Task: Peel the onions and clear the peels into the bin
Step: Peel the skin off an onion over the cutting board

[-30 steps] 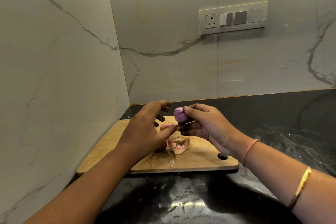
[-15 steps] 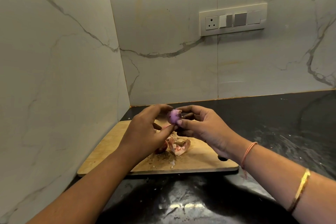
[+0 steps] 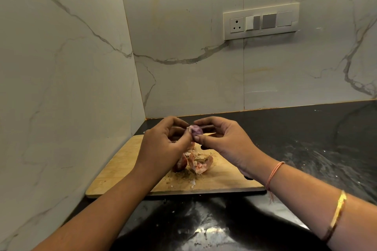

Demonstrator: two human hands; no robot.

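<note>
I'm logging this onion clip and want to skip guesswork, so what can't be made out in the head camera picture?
Head view:
Bin: outside the frame.
Held onion: fingers of the left hand and right hand cover most of it; remaining skin unclear.
Second onion on the cutting board: half behind the left wrist.
Thin pale strip beside the right hand: too small to identify.

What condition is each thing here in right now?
purple onion: mostly peeled, held above the board by both hands.
left hand: pinches its loose skin.
right hand: grips the onion.
second onion: on the board, apparently unpeeled.
peels: heaped on the board, not binned.
cutting board: flat on the counter, littered with scraps.
wall socket: nothing plugged in.
</note>
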